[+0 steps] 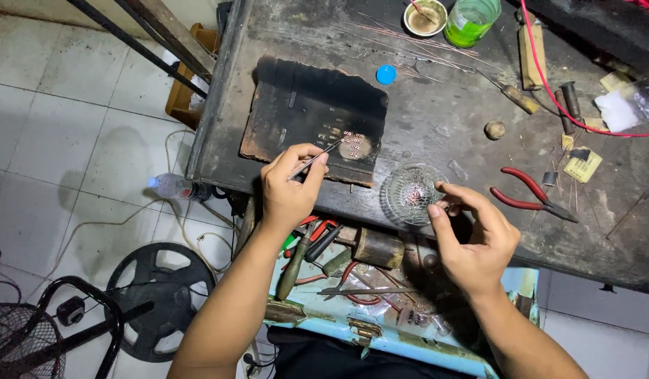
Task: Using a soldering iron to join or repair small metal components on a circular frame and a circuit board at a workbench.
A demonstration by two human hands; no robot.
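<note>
Board: scorched dark rectangular soldering board (pixel 303 112) lies on the grimy workbench (pixel 444 119), up-left of the dish.
Dish: clear ribbed glass dish (pixel 413 192) sits at the bench's near edge, touching the right fingertips.
Right hand (pixel 472 238): fingers pinched at the dish rim; contents unclear.
Left hand (pixel 291 186): closed on thin metal tweezers (pixel 316 158).
Tweezers axis: slants up-right, tip by the small round pieces (pixel 352 140) on the board.

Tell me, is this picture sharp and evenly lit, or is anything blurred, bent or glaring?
Head view: the middle is sharp, with the tweezers in the left hand crisp; the lens bows the bench edges; the glass dish glints by the right hand; the open drawer lies in shadow; the floor tiles look pale.
</note>
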